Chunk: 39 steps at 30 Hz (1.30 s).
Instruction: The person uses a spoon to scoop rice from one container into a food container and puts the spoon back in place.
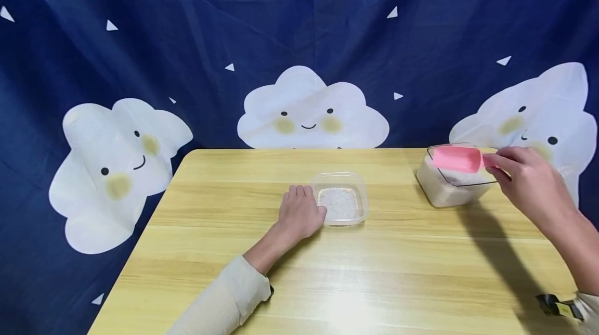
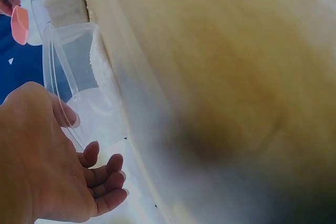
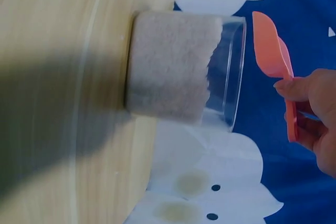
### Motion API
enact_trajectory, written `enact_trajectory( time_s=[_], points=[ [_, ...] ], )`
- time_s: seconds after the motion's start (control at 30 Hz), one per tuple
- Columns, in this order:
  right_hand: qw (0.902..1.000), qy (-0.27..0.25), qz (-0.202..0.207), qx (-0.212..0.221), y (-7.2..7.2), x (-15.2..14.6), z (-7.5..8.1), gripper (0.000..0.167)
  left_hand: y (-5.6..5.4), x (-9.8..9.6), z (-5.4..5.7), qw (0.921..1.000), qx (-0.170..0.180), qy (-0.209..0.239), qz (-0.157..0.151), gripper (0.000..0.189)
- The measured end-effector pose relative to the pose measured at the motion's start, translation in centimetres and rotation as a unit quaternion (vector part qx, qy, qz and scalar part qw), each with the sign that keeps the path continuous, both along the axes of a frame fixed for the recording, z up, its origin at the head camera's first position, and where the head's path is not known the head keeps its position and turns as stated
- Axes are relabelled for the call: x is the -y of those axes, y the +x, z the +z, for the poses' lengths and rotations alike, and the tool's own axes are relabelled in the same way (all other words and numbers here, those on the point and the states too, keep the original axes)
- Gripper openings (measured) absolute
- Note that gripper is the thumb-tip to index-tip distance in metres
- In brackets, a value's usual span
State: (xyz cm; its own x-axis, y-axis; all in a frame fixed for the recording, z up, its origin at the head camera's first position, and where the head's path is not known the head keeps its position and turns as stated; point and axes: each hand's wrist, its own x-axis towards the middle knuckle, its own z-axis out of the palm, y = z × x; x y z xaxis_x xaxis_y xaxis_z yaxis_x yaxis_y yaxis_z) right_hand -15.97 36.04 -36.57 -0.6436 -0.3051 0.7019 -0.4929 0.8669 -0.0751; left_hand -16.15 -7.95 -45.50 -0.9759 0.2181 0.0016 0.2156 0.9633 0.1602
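My right hand grips the handle of a pink scoop, which hangs above a clear tub at the table's back right. White granules nearly fill this tub, well below its rim in the right wrist view, where the scoop is apart from it. No granules show in the scoop's bowl. Beside a smaller clear container, my left hand rests with its thumb against the wall. Its fingers curl loosely in the left wrist view. A layer of white granules covers this container's bottom.
Both containers stand on a light wood-grain table. A dark blue curtain with white clouds and small triangles hangs right behind the table's back edge. The right arm's shadow falls across the table's right side.
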Motion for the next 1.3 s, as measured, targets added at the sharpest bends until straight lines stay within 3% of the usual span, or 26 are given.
enact_trajectory(
  time_s=[0.4,0.53,0.9,1.1,1.3],
  points=[
    [0.9971,0.068,-0.035,0.003,0.1,-2.1,0.0,0.019,0.1,0.1,0.0,0.9999,0.008,0.006,0.005,0.033],
    [0.9959,0.088,-0.022,-0.008,0.1,-2.8,0.3,0.025,0.1,0.1,0.1,0.9999,0.007,0.005,0.006,0.034],
    [0.9871,0.151,0.013,-0.052,-0.9,-3.5,0.8,0.019,0.0,-0.1,0.0,1.0,0.007,-0.005,0.002,0.036],
    [0.9851,0.17,-0.003,-0.022,-1.2,-2.7,1.0,0.019,-0.1,0.0,0.0,1.0,0.002,-0.005,0.001,0.034],
    [0.9721,0.23,-0.046,0.011,-1.4,-1.5,1.4,0.019,0.0,0.0,0.2,1.0,0.002,-0.004,-0.003,0.034]
  ],
)
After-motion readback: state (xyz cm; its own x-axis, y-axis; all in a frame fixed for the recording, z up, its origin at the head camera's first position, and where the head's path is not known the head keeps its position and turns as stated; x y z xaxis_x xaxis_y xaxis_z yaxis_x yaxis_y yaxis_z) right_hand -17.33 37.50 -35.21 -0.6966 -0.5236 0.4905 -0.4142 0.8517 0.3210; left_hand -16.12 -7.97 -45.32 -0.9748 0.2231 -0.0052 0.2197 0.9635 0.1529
